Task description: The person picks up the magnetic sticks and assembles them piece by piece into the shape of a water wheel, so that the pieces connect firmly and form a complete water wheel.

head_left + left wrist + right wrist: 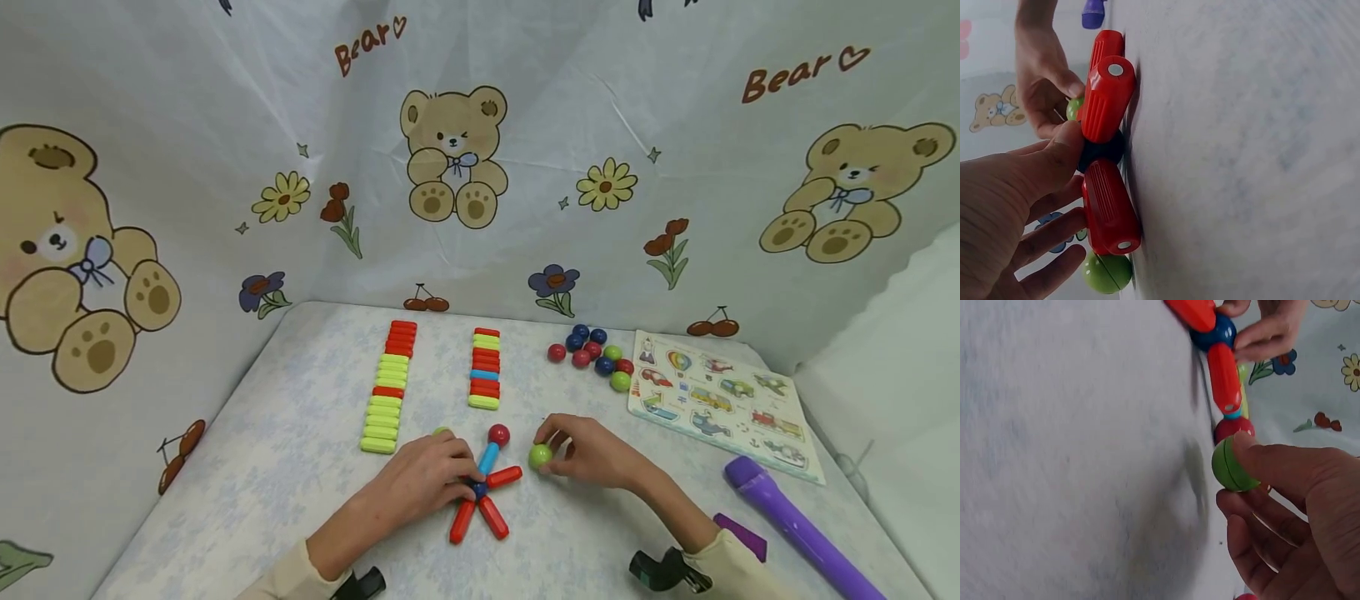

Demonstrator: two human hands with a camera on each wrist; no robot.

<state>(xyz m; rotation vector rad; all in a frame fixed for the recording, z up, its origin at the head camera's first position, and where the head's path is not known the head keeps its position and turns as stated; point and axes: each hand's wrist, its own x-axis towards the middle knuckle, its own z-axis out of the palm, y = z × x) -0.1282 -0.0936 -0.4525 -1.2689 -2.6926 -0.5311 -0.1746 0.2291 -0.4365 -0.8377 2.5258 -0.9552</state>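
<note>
A star of magnetic rods lies on the table, with a dark blue ball (1213, 332) at its hub. Red rods (493, 517) and a light blue rod (488, 458) stick out from that hub. At the light blue rod's far end sits a red ball (498, 435). My left hand (429, 473) pinches the hub ball between thumb and fingers. Beyond those fingers a green ball (1107, 272) is partly hidden. My right hand (588, 452) holds another green ball (539, 456) at its fingertips, to the right of the star, apart from the rods.
Two columns of rods, a longer one (386, 405) and a shorter one (484, 375), lie behind the star. Loose balls (592, 350) cluster at the back, beside a picture board (720, 400). A purple stick (798, 525) and a purple piece (741, 536) lie at right.
</note>
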